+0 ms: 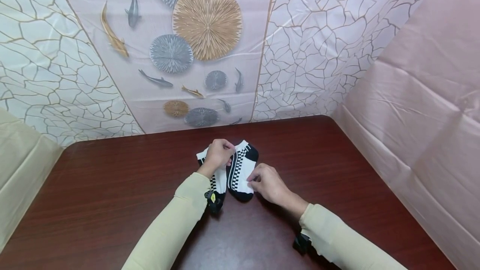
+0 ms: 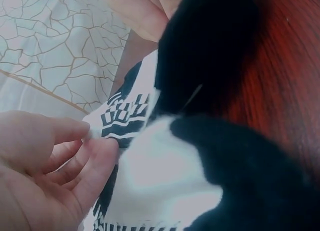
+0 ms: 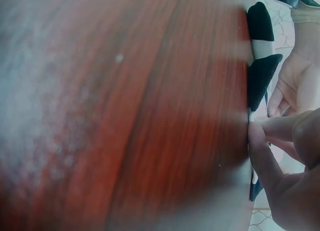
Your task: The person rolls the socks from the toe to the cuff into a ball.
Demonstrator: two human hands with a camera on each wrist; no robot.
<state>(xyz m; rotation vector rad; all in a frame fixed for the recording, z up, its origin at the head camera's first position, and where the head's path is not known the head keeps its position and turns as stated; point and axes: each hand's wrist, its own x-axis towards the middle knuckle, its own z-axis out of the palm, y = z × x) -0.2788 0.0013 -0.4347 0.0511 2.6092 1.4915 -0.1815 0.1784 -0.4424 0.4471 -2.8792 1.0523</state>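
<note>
Two white ankle socks with black toes, black heels and checkered stripes lie side by side on the table. My left hand (image 1: 218,153) reaches across the left sock (image 1: 221,179) and covers part of it. Its thumb and fingertips pinch the right sock (image 1: 243,172) at the upper left edge, near the cuff. In the left wrist view, the left hand (image 2: 55,166) grips fabric beside the checkered band. My right hand (image 1: 268,182) pinches the right sock's outer edge just above the black toe. The right wrist view has the right hand (image 3: 280,156) low at the tabletop.
A dark reddish-brown wooden table (image 1: 112,186) carries the socks near its middle. Patterned cloth (image 1: 311,53) hangs behind its far edge, and pink fabric (image 1: 420,107) slopes along the right side. Black wrist cameras (image 1: 301,243) sit under both sleeves.
</note>
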